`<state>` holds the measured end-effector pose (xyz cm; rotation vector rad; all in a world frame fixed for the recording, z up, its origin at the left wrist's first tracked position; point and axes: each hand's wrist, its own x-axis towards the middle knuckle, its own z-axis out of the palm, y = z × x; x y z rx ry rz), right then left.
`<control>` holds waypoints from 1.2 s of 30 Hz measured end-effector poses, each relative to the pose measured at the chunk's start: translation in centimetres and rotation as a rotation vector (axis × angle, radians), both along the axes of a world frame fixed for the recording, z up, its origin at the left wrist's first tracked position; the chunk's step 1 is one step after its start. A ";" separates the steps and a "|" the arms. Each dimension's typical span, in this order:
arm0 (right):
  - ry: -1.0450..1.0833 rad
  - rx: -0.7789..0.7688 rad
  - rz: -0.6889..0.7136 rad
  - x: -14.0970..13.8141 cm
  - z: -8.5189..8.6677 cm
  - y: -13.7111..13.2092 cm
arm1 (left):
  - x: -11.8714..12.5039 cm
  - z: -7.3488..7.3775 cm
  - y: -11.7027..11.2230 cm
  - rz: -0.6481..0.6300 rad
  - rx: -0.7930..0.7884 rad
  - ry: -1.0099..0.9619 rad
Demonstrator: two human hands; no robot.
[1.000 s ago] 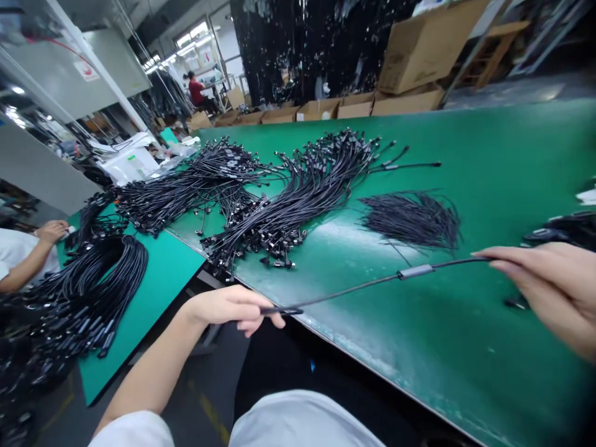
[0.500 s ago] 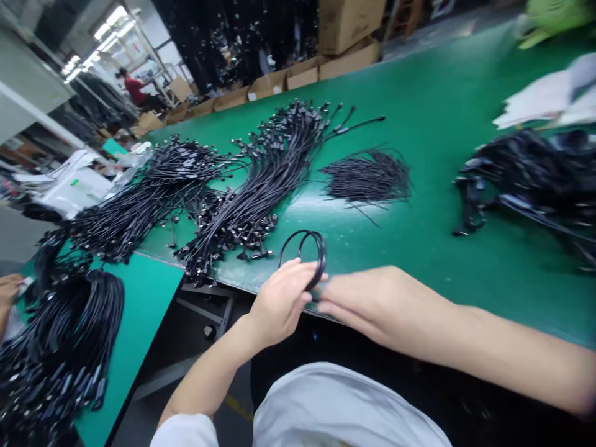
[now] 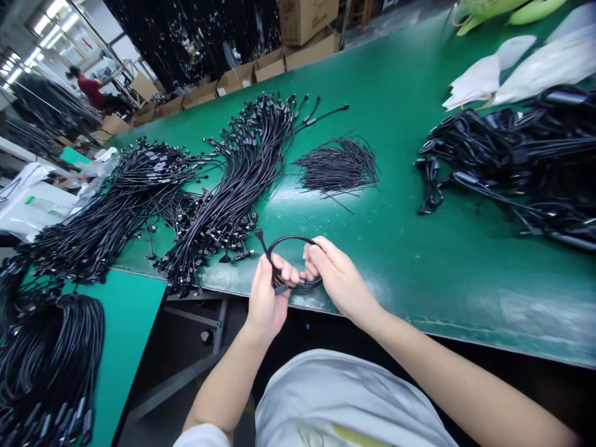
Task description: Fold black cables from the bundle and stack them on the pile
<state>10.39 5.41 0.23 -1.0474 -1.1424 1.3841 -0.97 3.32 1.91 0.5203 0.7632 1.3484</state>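
Observation:
A black cable (image 3: 294, 238) is coiled into a loop between my hands, just above the front edge of the green table. My left hand (image 3: 270, 298) is closed around the coil's left side, and one connector end sticks up above its thumb. On the right side, my right hand (image 3: 339, 273) grips the coil with bent fingers. The fingertips of both hands nearly meet at the bottom of the loop. Beyond them lies a pile of thin black ties (image 3: 338, 166). A bundle of straight black cables (image 3: 242, 174) is spread to the left of that pile.
Another cable heap (image 3: 112, 205) lies farther left. Long cables (image 3: 60, 347) cover a lower green table (image 3: 135, 310). At right sit a mound of coiled cables (image 3: 516, 155) and white bags (image 3: 484, 74). Cardboard boxes (image 3: 237, 77) line the far edge. A person in red (image 3: 90, 90) sits in the background.
My right hand has swung from pointing left beside the coil to gripping its right side. My left hand has turned upright, and the loop has tipped lower and opened wider. The camera view has shifted right.

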 end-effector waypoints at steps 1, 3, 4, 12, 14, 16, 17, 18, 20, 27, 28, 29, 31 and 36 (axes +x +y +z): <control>0.096 -0.025 -0.040 -0.4 0.0 -0.1 | 0.3 -0.1 -0.1 0.013 -0.010 -0.008; 0.248 -0.058 -0.149 -1.0 0.2 -0.2 | 0.7 -0.2 -0.2 0.030 -0.004 -0.001; 0.304 -0.077 -0.172 -1.0 0.5 -0.1 | 0.7 -0.1 -0.3 0.031 -0.003 -0.002; 0.544 -0.347 0.132 -0.5 1.0 0.1 | -1.1 0.3 -0.2 0.056 -0.133 -0.177; 0.548 -0.333 -0.011 -0.8 0.6 0.1 | -0.8 0.2 -0.6 -0.007 -0.136 -0.096; 0.507 -0.300 -0.055 -0.9 0.5 0.1 | -0.6 -0.1 -1.0 -0.081 -0.153 -0.025; 0.482 -0.291 -0.018 -0.7 0.5 0.1 | -0.6 -0.3 -1.2 -0.101 -0.159 -0.003; 0.463 -0.296 0.050 -0.4 0.7 0.2 | -0.6 -0.5 -1.3 -0.116 -0.159 0.016; 0.439 -0.330 0.217 0.3 1.5 0.3 | -0.8 -1.0 -1.6 -0.150 -0.118 0.074; 0.364 -0.214 0.247 0.1 3.7 -1.3 | -2.2 -1.5 -2.6 -0.305 0.177 0.522; 0.348 -0.181 0.200 -0.2 3.5 -1.5 | -2.4 -1.3 -2.7 -0.321 0.189 0.579; 0.334 -0.154 0.167 -0.5 3.2 -1.6 | -2.6 -1.1 -2.7 -0.337 0.200 0.633; 0.311 -0.107 0.146 -1.0 2.6 -1.6 | -2.8 -0.9 -2.6 -0.367 0.224 0.738; 0.289 0.054 0.124 -1.2 3.1 -2.3 | -2.6 -1.5 -2.6 -0.410 0.210 0.803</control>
